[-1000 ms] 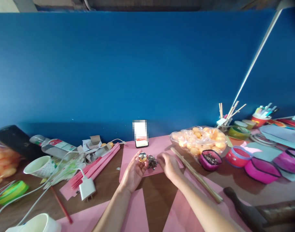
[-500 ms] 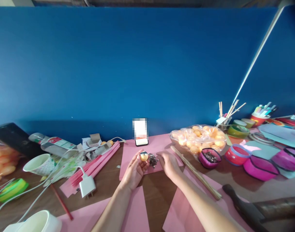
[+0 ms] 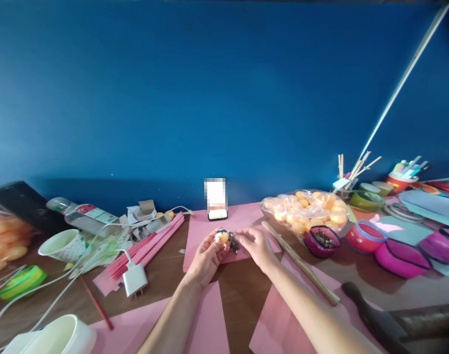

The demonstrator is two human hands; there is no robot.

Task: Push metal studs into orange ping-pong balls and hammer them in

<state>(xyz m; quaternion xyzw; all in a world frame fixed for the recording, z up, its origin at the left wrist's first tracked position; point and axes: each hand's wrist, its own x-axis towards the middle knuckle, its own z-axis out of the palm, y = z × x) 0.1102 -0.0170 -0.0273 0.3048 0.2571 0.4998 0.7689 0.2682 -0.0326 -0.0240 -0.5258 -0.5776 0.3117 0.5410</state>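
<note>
A small orange ball [image 3: 223,237] with a dark patch on top is held in the fingers of my left hand [image 3: 209,258]. Right beside it is a cluster of small dark metallic pieces [image 3: 233,243]; whether it rests on the pink paper or hangs from the ball I cannot tell. The fingertips of my right hand [image 3: 254,246] are pinched together at the right side of this cluster, and anything between them is too small to name. Pink paper [image 3: 195,241] lies under and behind both hands.
Behind the hands a phone [image 3: 217,215] leans on the blue wall. To the right are a bag of orange balls [image 3: 305,211], a purple bowl of metallic bits [image 3: 322,250], wooden sticks [image 3: 301,263] and a hammer [image 3: 375,314]. A white charger [image 3: 135,279] and cups sit left.
My right hand has moved left to the dark cluster, and its fingers have closed. My left fingers have closed more around the ball. The whole view has shifted slightly.
</note>
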